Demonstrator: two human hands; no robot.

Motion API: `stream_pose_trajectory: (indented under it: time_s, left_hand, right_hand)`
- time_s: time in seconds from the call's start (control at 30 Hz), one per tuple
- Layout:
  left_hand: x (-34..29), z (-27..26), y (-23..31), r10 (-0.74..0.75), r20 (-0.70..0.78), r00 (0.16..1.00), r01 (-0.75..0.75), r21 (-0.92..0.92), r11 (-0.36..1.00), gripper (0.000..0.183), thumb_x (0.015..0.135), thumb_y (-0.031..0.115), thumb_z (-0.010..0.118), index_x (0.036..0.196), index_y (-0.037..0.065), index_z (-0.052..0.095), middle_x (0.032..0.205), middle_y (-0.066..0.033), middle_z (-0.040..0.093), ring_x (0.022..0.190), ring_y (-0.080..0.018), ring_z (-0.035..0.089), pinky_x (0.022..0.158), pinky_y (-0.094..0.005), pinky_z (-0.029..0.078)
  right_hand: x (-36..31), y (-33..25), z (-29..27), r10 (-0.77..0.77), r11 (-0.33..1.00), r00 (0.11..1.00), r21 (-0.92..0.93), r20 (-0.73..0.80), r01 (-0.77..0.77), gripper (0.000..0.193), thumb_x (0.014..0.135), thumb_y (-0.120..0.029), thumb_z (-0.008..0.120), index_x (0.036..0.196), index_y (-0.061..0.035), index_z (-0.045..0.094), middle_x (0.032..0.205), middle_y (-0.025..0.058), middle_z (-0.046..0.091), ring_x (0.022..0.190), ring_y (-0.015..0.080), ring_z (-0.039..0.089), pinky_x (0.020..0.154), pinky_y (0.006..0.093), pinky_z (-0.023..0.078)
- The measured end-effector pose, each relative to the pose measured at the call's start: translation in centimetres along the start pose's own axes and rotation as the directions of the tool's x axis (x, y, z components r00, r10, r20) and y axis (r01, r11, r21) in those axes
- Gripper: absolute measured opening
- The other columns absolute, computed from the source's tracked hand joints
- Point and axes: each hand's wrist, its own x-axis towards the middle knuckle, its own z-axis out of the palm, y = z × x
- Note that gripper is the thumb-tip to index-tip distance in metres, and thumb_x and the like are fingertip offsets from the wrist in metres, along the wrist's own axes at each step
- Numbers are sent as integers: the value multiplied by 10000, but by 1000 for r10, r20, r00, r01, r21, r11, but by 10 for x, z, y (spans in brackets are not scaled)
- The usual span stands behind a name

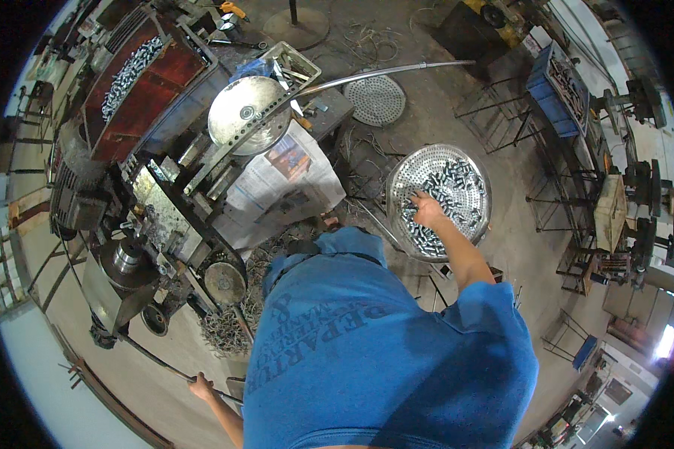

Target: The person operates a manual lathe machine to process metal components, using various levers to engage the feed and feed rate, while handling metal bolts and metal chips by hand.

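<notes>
At the lower left, my left hand (201, 387) is closed round a long dark metal lever (165, 365) that runs from the machine. My right hand (427, 211) is over a round perforated metal tray (478, 166), its fingers apart and touching the small parts at the left of the pile. Many short, shiny cylindrical metal parts (453, 183) lie loose in that tray. Whether a part sits under the fingertips is too small to make out. The machine's cylindrical metal chuck (126, 258) stands at the left, apart from both hands.
Newspaper (284, 183) covers part of the machine beside a large metal disc (240, 112). A red-walled bin (138, 101) of metal parts stands at the far left. Metal shavings (228, 329) heap below the machine. Another perforated disc (376, 99) and a blue crate (554, 93) lie farther off.
</notes>
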Motion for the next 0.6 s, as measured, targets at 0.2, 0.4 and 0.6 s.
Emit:
stream_pose_trajectory:
  time_s: [0.2, 0.4, 0.6]
  left_hand:
    - [1, -3, 2, -21, 90, 996, 34, -142, 989, 199, 717, 84, 624, 803, -41, 495, 625, -100, 516, 395, -187, 477, 336, -308, 417]
    - [10, -45, -12, 485, 249, 838, -528, 594, 607, 386, 789, 192, 647, 1055, -62, 530, 710, -84, 558, 597, -153, 529, 562, -281, 485]
    - [-106, -25, 239, 558, 319, 766, -388, -463, 797, 370, 867, 181, 563, 1147, -60, 528, 902, -107, 639, 796, -146, 607, 722, -267, 467]
  right_hand:
    - [15, -8, -3, 20, 992, 999, -122, 28, -17, 430, 584, -146, 612, 1006, -67, 640, 1286, 181, 441, 1190, 322, 413, 990, 334, 360]
    - [13, -76, -47, -171, 940, 954, 250, -247, 234, 431, 570, -184, 635, 975, -36, 646, 1061, 239, 566, 1028, 352, 533, 871, 385, 448]
    - [-14, -301, -124, -777, 326, 526, 493, -346, 806, 409, 595, -56, 585, 998, 7, 617, 1093, 185, 495, 944, 281, 545, 785, 341, 478]
